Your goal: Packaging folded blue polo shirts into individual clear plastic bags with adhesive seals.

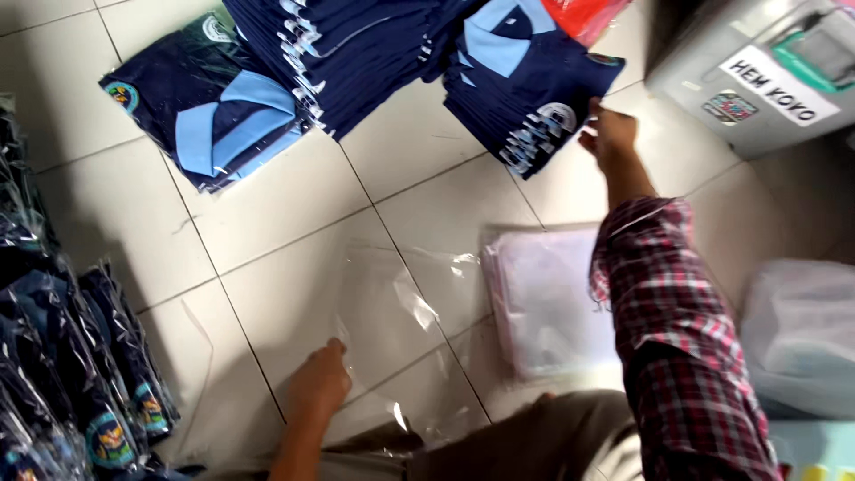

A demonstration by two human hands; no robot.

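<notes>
My left hand (318,385) rests flat on a clear plastic bag (392,312) spread on the white floor tiles. My right hand (608,135), its arm in a red plaid sleeve, reaches far forward and grips the edge of a folded navy shirt with a light blue collar (525,85) on top of a stack. A pile of clear empty bags (543,303) lies between my arms.
More folded navy shirts (347,53) are stacked at the top centre. A bagged navy shirt (205,102) lies at upper left. Several bagged shirts (80,374) stand in a row at lower left. A grey box (757,71) sits at upper right, a white plastic bundle (802,338) at right.
</notes>
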